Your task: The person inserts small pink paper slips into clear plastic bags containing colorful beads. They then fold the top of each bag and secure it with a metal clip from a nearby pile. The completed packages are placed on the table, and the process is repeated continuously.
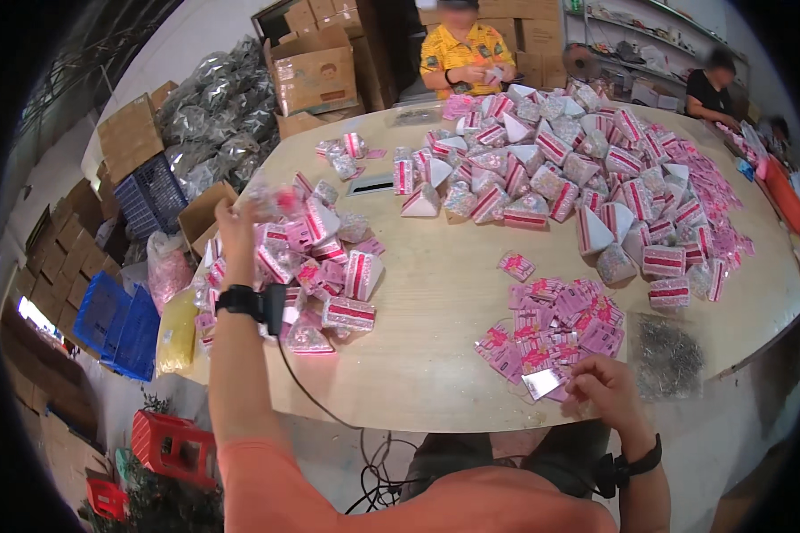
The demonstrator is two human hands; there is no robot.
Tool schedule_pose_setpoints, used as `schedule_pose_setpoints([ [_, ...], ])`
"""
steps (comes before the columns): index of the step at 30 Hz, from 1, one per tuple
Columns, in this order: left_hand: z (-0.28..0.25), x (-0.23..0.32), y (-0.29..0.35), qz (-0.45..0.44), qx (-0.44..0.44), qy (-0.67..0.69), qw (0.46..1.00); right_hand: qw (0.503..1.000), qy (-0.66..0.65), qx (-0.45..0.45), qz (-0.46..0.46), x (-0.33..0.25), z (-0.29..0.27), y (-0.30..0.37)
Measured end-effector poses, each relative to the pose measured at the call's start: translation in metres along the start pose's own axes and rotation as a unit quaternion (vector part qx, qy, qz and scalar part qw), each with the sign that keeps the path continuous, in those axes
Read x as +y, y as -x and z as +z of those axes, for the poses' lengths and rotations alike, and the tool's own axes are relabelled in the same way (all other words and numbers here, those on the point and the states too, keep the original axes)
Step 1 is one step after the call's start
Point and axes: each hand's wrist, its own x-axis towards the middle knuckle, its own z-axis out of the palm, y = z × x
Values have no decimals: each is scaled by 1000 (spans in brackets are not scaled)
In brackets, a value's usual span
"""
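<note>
Your left hand (234,235) is at the left pile of wedge packs (362,277), a pinkish pack (284,202) just beside it; too smeared to tell if those fingers grip it. Right hand (615,391): fingers bent at the near edge of the pink cards (551,311), next to a shiny card (543,383); can't tell if they pinch anything. Clear bag (669,355) near that hand: small metal pieces inside. Bigger pack pile (516,169) covers the worktop's (436,329) far right. Left of the worktop: pink-filled bag (168,269), blue crates (107,324), bagged heap (212,133). Person in yellow (465,55) opposite.
</note>
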Motion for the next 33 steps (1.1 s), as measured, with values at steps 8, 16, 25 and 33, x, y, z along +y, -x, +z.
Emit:
schedule_pose_setpoints([
  [8, -6, -8, 32, 1, -163, -125, 979, 957, 196, 206, -54, -3, -69, 10],
  [16, 15, 89, 155, 61, -380, 7, 923, 815, 562, 138, -8, 22, -98, 3],
  [25, 10, 154, 223, 10, -548, 92, 831, 839, 509, 177, -82, 45, -122, -2],
  [33, 20, 169, 262, 58, -580, 142, 800, 886, 388, 242, -73, 24, -126, 9],
])
